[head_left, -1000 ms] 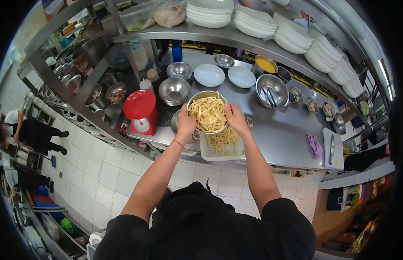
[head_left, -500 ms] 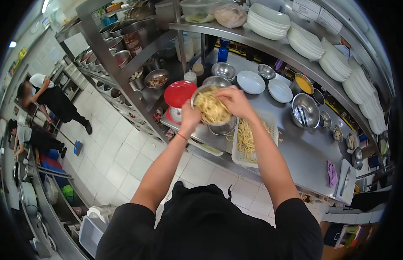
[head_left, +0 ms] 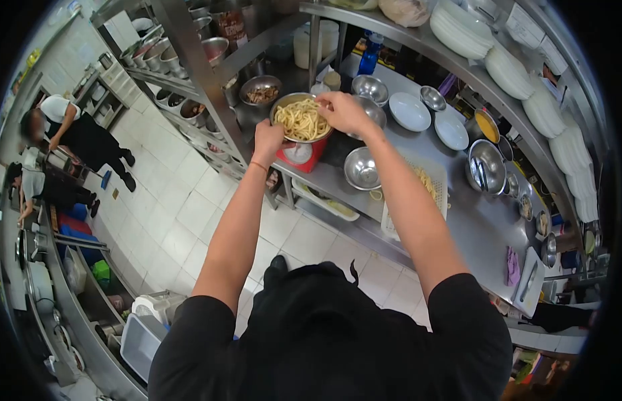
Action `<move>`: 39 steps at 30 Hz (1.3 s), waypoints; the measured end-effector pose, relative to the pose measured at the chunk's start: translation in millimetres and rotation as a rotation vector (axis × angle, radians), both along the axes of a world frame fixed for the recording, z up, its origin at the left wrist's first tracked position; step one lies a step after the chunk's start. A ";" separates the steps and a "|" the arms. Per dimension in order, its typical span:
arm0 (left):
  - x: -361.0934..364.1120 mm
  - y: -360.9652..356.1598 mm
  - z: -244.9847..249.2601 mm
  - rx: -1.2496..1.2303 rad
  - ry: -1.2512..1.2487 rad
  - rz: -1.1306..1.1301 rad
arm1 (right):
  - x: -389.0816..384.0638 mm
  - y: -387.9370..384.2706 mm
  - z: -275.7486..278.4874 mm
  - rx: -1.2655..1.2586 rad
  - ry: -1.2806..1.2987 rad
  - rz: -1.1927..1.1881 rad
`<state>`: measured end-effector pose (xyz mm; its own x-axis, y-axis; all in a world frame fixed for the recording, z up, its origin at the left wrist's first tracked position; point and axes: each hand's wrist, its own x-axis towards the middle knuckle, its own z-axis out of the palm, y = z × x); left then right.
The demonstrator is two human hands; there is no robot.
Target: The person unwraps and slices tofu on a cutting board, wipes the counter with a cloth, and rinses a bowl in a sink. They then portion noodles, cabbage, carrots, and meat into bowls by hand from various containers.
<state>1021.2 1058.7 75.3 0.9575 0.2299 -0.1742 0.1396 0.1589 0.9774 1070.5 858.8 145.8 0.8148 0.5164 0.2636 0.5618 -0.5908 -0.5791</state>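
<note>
A metal bowl point(head_left: 279, 107) filled with thick pale noodles point(head_left: 301, 120) is between my two hands, over the red kitchen scale point(head_left: 316, 160). My left hand point(head_left: 269, 140) is closed on the bowl's near left side. My right hand point(head_left: 348, 113) curls over the right rim, fingertips right at the noodles. The bowl hides most of the scale's red top; its round dial shows beneath. To the right, a white perforated basket point(head_left: 439, 180) with more noodles is partly covered by my right forearm. Another metal bowl point(head_left: 362, 168) stands between scale and basket.
Pale blue plates point(head_left: 410, 111) and a pot of yellow liquid point(head_left: 483, 125) line the steel counter's back. A metal bowl with tongs point(head_left: 486, 167) stands right of them. Stacked white dishes point(head_left: 461, 28) fill the shelf above. Two people point(head_left: 80, 134) work at the far left.
The noodle-filled bowl has moved left, from above the metal bowl beside the basket to over the scale, both hands moving with it. My view has shifted too.
</note>
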 end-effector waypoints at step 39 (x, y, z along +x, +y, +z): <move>-1.3 6.4 -0.9 -0.254 -0.059 -0.130 | -22.4 -40.7 2.0 0.042 0.005 -0.436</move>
